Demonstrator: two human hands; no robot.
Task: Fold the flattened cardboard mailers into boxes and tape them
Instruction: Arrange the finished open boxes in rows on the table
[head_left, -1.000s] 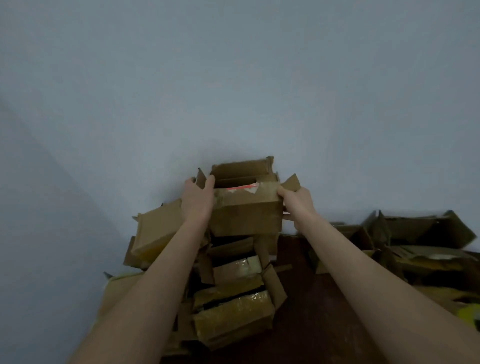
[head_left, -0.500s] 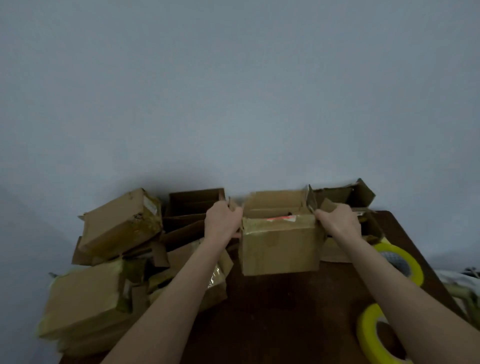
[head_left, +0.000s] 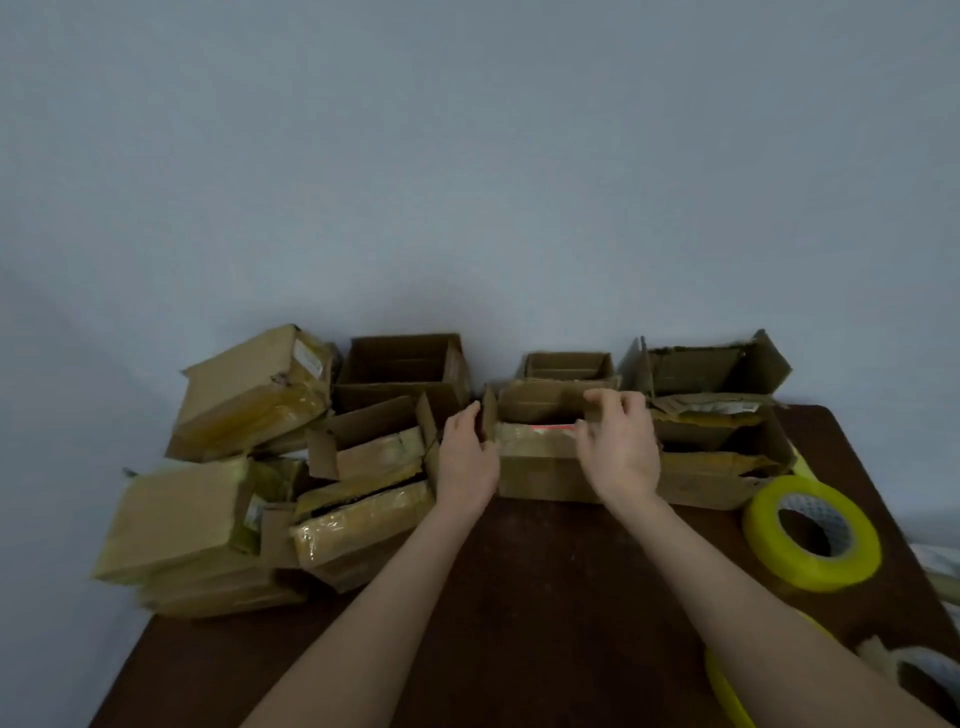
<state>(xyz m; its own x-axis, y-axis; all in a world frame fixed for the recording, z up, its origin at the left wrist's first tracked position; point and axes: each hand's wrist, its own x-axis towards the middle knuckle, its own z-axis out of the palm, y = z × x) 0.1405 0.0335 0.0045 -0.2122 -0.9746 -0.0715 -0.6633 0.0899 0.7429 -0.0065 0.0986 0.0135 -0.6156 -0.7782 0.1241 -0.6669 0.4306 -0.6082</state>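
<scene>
Open-topped cardboard box (head_left: 540, 470) sits at the back of the dark wooden surface (head_left: 519, 597), between other boxes (head_left: 405, 364).

Step in hand, by the look: closing the top flaps.
- Left hand (head_left: 467, 457): grip spread, straight fingers flat against the left end flap.
- Right hand (head_left: 621, 447): grip curled, pinching the right end flap.

Next move likely calls for folding both flaps in, then taping.

Board is dull and creased, with old glossy tape across the front. Yellow tape roll (head_left: 810, 535) lies well to the right.

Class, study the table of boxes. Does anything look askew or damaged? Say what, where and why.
Two things stand out. The taped box at far left sits tilted, with one end raised, instead of lying flat. The open box at far right has ragged, torn flap edges.
</scene>
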